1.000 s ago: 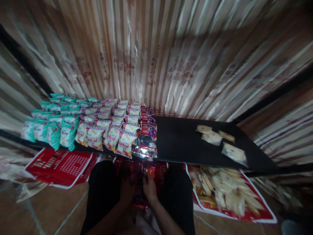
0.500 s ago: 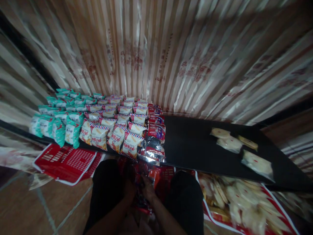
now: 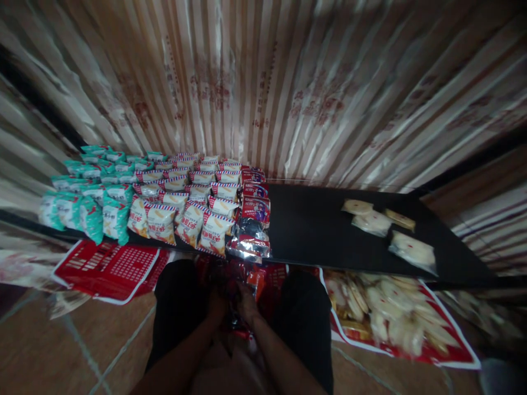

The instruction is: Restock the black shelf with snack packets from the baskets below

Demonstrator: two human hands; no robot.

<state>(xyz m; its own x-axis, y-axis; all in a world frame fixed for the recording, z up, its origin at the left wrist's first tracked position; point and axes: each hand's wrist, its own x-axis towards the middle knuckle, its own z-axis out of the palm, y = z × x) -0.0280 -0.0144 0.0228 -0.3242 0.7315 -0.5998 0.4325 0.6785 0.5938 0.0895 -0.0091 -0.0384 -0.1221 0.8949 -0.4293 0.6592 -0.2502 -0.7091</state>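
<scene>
Both my hands reach down between my knees, below the front edge of the black shelf (image 3: 304, 230). My left hand (image 3: 217, 299) and my right hand (image 3: 246, 302) are close together among dark red, shiny snack packets (image 3: 234, 321). Dimness and blur hide the fingers, so whether they grip a packet does not show. Just above stands a column of red and purple snack packets (image 3: 256, 208), the front one silvery and lying flat. To its left are rows of cream snack bags (image 3: 214, 230) with striped tops, then teal snack bags (image 3: 115, 216).
Several wrapped pale flat cakes (image 3: 373, 223) lie on the shelf's right side. Under it, a red bag (image 3: 465, 351) holds more wrapped cakes; another red bag (image 3: 119, 274) lies at left. A pleated curtain (image 3: 255, 82) hangs behind. The floor (image 3: 45, 351) is tiled.
The view has shifted a little, moving the shelf and goods left and slightly up in the picture. My hands stay low between the knees, drawn slightly closer together.
</scene>
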